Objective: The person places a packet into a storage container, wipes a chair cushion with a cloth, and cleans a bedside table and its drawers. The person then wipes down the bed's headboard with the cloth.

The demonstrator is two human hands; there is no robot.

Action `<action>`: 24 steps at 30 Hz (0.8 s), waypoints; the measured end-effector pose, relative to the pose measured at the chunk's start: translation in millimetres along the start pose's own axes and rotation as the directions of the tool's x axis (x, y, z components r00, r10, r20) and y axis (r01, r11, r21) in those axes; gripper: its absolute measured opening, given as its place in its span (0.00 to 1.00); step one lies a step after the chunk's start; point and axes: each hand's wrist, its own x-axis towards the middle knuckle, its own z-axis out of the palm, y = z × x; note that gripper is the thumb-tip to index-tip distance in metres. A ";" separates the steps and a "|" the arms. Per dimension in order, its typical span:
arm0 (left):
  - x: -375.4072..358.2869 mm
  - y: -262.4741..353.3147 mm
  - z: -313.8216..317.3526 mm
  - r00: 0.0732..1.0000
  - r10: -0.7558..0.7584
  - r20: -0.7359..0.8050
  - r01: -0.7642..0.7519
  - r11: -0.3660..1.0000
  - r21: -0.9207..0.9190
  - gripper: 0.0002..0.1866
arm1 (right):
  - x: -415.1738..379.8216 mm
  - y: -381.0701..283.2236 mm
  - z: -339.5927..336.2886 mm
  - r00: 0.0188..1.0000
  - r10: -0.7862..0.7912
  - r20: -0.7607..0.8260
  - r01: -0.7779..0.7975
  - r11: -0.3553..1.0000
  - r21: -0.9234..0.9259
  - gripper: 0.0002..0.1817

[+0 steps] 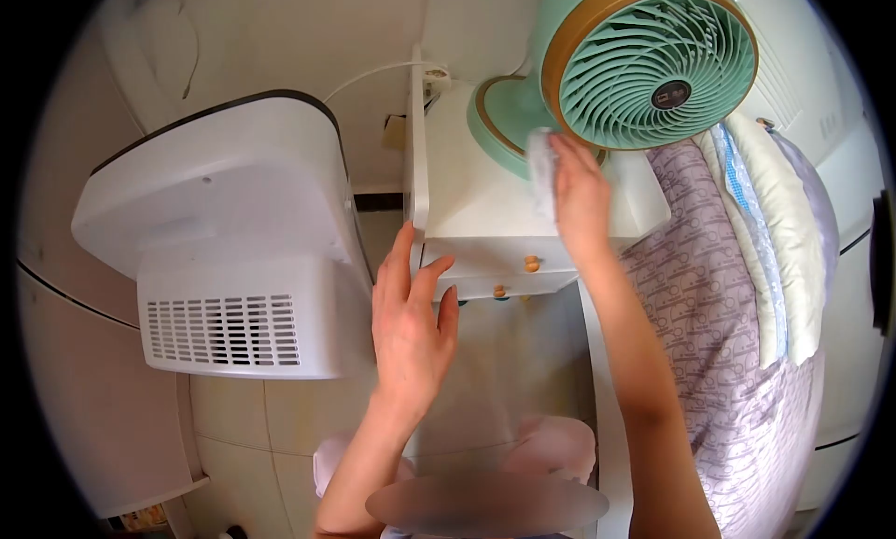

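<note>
A crumpled white cloth (541,177) is in my right hand (583,194), pressed close to the base of a mint-green fan (653,68) with a gold ring. The fan stands on a white cabinet (476,198), its round grille tilted over to the right. My left hand (411,320) holds nothing; its fingers are spread, with the fingertips at the cabinet's front left edge. Below the top, the cabinet front has drawers with small wooden knobs (532,264).
A large white appliance (233,222) with a vented lower panel stands left of the cabinet. To the right lies a bed with a patterned purple cover (695,259) and folded bedding (779,231). A white cord (373,70) runs behind the cabinet. Tiled floor (308,418) shows below.
</note>
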 end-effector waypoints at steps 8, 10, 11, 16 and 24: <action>1.1 0.9 2.9 0.998 -0.065 -0.010 0.064 0.997 -0.051 0.16 | 67.3 -1.2 74.2 0.974 0.130 0.184 -0.143 0.988 0.060 0.15; 1.4 0.8 1.9 0.998 -0.061 -0.008 0.061 0.997 -0.043 0.16 | 73.9 10.3 96.9 0.991 0.042 0.125 -0.043 0.999 0.008 0.15; 1.5 0.5 1.4 0.998 -0.062 -0.005 0.062 0.997 -0.041 0.16 | 73.5 7.2 94.5 0.987 0.041 0.154 -0.047 0.998 0.032 0.15; 1.4 -1.2 -4.1 0.997 -0.060 0.037 0.063 0.996 -0.057 0.14 | 31.6 -14.6 36.0 0.951 -0.146 0.272 0.128 0.988 0.084 0.17; -1.6 -0.1 -0.6 0.997 -0.047 0.053 0.049 0.998 -0.037 0.15 | 56.4 -35.2 77.2 0.852 -0.268 0.450 0.239 0.964 0.120 0.18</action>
